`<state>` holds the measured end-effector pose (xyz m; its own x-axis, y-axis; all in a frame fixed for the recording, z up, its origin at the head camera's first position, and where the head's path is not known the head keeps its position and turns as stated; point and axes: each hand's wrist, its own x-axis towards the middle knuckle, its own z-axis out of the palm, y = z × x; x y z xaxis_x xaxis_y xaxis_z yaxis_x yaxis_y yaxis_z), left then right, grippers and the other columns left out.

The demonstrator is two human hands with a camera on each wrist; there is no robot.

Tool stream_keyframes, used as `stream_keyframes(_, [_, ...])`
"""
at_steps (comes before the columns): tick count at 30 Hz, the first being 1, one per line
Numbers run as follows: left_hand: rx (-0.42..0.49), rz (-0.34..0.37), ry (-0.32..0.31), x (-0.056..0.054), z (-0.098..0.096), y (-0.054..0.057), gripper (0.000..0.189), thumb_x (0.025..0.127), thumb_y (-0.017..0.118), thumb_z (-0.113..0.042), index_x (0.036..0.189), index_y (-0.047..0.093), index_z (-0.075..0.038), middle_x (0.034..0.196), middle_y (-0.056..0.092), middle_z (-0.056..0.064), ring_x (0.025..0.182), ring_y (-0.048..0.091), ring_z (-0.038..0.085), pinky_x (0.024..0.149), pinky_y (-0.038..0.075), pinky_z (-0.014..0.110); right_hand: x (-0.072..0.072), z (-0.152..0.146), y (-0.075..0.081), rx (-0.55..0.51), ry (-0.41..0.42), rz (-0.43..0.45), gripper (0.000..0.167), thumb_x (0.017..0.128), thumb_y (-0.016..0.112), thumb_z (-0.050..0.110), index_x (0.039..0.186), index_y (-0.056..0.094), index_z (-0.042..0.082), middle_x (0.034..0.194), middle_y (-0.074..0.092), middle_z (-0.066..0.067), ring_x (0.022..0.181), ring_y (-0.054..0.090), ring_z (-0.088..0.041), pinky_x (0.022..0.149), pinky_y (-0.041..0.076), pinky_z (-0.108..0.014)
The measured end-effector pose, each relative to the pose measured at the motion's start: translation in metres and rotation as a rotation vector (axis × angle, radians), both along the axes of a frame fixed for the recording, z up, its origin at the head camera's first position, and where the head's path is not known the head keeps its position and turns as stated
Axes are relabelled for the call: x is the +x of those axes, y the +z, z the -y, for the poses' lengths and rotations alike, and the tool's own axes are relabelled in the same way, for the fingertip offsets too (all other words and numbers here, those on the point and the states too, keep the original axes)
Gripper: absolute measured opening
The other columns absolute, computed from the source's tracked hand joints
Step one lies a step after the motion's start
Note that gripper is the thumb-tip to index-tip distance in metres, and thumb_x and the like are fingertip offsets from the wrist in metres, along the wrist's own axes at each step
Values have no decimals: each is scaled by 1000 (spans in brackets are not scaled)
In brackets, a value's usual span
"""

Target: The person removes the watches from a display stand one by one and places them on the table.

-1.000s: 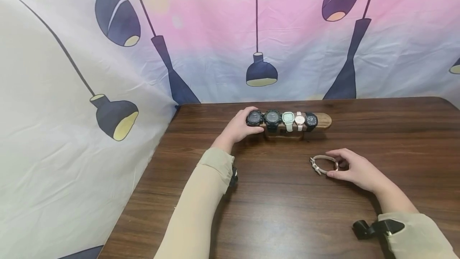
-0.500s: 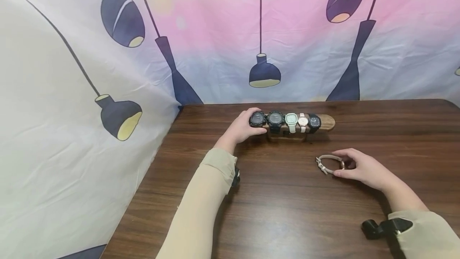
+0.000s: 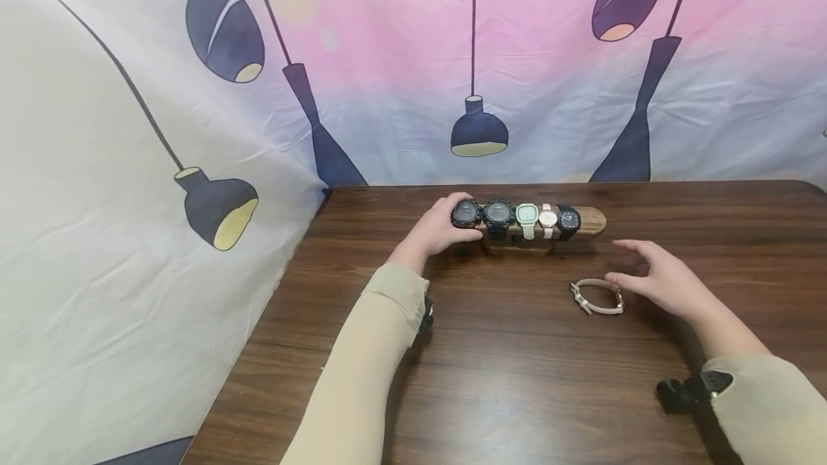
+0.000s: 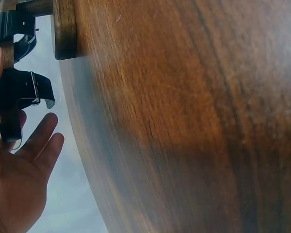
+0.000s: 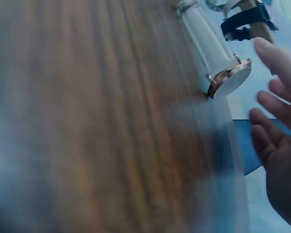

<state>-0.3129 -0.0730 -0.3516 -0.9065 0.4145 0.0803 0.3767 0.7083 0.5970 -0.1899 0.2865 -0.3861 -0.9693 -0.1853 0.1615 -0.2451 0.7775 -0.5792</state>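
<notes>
At the back of the table, my left hand [image 3: 431, 230] grips the left end of a wooden watch stand [image 3: 592, 221], thumb in front and fingers behind, beside the leftmost black watch [image 3: 466, 214]. In the left wrist view, black straps [image 4: 26, 90] hang around the stand's bar, with some of my fingers reaching past it. A white-strapped watch [image 3: 604, 311] with a rose-gold case lies on its side on the table, its strap buckled in a loop. My right hand [image 3: 668, 280] is beside and above its case [image 5: 230, 80], fingers apart and holding nothing.
Along the stand sit a second black watch [image 3: 498, 214], a mint-green watch [image 3: 527, 215], a small pink-and-white watch [image 3: 548, 218] and a square black watch [image 3: 568, 219]. A printed cloth [image 3: 400, 92] hangs behind the brown wooden table [image 3: 504, 379].
My right hand has let go of the white-strapped watch and moved up and away from it, its fingers spreading. The left hand keeps its grip on the stand. The head view has shifted slightly.
</notes>
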Motion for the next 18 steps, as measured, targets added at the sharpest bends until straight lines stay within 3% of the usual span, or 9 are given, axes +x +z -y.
stream_keyframes(4, [8, 14, -1, 1, 0, 0, 71, 77, 76, -43, 137, 41, -28, 126, 45, 6, 106, 51, 20, 90, 42, 40, -9, 4, 9, 9, -5, -42, 70, 86, 68, 36, 134, 40, -7, 130, 40, -33, 107, 49, -47, 83, 38, -59])
stream_keyframes(10, [-20, 16, -10, 1, -2, 2, 74, 77, 74, -45, 139, 39, -27, 129, 44, 6, 108, 50, 19, 91, 42, 39, -18, 6, 17, 3, -14, -48, 71, 85, 69, 35, 134, 39, -8, 129, 41, -33, 103, 52, -47, 83, 39, -58])
stream_keyframes(18, [-34, 13, -15, 0, 0, 3, 74, 77, 75, -46, 139, 39, -27, 127, 45, 6, 109, 51, 20, 92, 42, 39, -32, 15, 27, 1, 26, -89, 74, 83, 72, 31, 135, 38, -8, 131, 36, -33, 119, 35, -48, 92, 29, -61])
